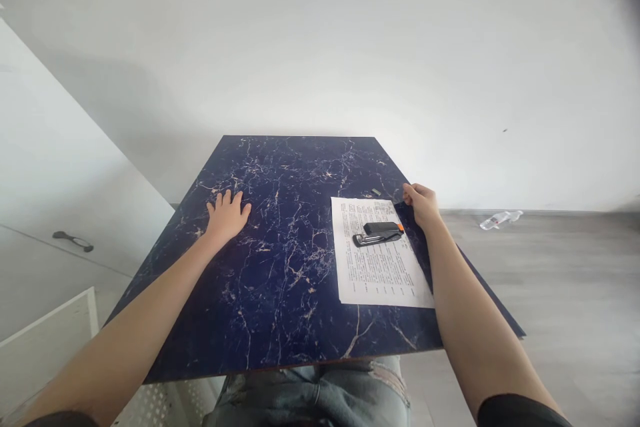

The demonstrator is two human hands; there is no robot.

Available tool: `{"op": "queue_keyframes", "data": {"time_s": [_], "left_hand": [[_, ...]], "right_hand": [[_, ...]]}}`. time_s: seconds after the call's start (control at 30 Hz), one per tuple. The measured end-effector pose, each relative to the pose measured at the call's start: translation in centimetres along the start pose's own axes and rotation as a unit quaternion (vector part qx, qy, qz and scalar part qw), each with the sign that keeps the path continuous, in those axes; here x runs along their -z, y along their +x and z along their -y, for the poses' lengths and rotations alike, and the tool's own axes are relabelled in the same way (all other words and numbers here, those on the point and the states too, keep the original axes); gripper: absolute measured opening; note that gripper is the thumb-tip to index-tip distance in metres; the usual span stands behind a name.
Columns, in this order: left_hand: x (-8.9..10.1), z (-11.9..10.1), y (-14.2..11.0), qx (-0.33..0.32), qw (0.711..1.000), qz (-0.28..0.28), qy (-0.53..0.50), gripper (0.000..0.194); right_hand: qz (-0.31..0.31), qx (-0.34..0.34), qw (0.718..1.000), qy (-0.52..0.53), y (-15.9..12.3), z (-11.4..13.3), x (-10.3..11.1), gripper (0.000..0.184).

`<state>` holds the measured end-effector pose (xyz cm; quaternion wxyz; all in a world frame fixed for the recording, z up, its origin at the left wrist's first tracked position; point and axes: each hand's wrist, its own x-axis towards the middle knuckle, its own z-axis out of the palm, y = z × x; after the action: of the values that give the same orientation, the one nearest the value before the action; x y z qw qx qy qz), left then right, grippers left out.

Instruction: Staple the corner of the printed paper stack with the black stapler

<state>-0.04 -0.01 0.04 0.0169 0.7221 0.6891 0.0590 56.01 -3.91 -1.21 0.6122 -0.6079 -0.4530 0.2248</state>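
My left hand (227,215) lies flat on the left part of the dark blue marbled table (285,233), its fingers spread and nothing in them. At the table's right edge, my right hand (420,202) is closed, thumb and fingers drawn together; whatever they may hold is hidden. Just left of it lie printed sheets of paper (380,273). On top of the paper rests a black stapler (379,233) with an orange part at its right end. Beyond the paper's far edge is a small greenish piece (376,191) too small to name.
A crumpled clear plastic bottle (501,219) lies on the grey floor (560,280) by the wall (320,40). On the left stands a white cabinet (60,167) with a dark handle (73,241). My legs in jeans (320,397) are under the table's near edge.
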Motion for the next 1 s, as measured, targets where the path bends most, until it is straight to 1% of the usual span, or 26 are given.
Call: {"op": "queue_keyframes", "data": {"time_s": [0.53,0.67,0.77,0.8,0.87,0.9,0.93,0.97,1.0], "left_hand": [[0.2,-0.1,-0.3,-0.002,1.000,-0.009,0.004,0.073],[-0.1,-0.6,-0.3,0.002,1.000,-0.005,0.002,0.073],[0.3,-0.3,0.0,-0.001,1.000,-0.002,-0.003,0.071],[0.7,0.2,0.2,-0.007,1.000,-0.006,-0.011,0.071],[1.7,2.4,0.8,-0.002,0.999,-0.034,-0.031,0.069],[2.3,3.9,1.0,0.036,0.995,-0.078,-0.043,0.070],[2.9,5.6,1.2,0.107,0.986,-0.125,-0.042,0.071],[3.4,7.2,1.4,0.180,0.974,-0.137,-0.034,0.071],[3.7,8.8,1.4,0.229,0.966,-0.112,-0.034,0.073]], "right_hand": [[-0.004,-0.007,1.000,-0.025,0.1,0.0,-0.3,0.045],[-0.001,-0.006,1.000,-0.023,0.0,0.1,-0.4,0.045],[0.008,0.000,1.000,-0.016,-0.2,0.2,-0.3,0.044],[0.012,0.004,1.000,-0.009,-0.3,0.4,-0.3,0.044],[0.026,0.017,0.999,0.012,-0.6,0.8,0.0,0.043],[0.038,0.024,0.999,0.024,-0.8,1.2,0.2,0.044],[0.057,0.029,0.997,0.037,-1.1,1.6,0.4,0.045],[0.082,0.032,0.995,0.046,-1.3,2.2,0.6,0.047],[0.111,0.032,0.992,0.053,-1.6,3.0,0.8,0.050]]}}
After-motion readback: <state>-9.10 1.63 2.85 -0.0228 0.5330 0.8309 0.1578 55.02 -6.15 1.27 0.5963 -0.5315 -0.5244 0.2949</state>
